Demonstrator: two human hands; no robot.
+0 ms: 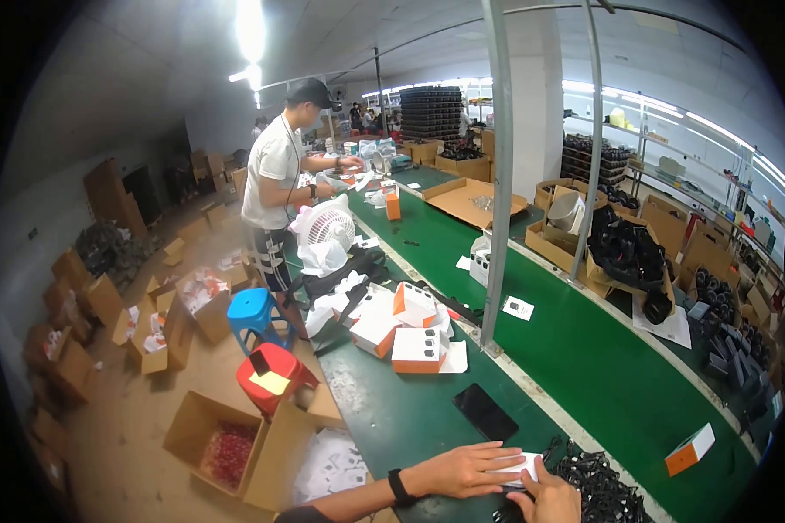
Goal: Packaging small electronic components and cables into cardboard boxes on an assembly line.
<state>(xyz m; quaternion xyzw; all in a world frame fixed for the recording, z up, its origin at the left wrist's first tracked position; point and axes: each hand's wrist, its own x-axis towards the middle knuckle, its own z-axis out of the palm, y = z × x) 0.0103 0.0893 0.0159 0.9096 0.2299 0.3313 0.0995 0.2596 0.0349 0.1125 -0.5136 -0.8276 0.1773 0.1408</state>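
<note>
Near the bottom edge, my left hand (462, 472) reaches in with a black band on its wrist. Its fingers stretch across a small flat white piece (525, 467), pressing on it. My right hand (551, 500) grips the same piece from the right, between thumb and fingers. Whether it is a card, a packet or a small box I cannot tell. Just beside my hands lies a heap of black cables (595, 488). A black smartphone (485, 412) rests on the table beyond my left hand.
White-and-orange boxes (417, 347) lie farther along the green table (358, 383). A metal post (500, 174) rises beside the green belt (576, 349). One orange-and-white box (690, 449) sits at right. Left are open cartons (214, 436) and stools (275, 376). A co-worker (275, 174) stands beyond a white fan (326, 225).
</note>
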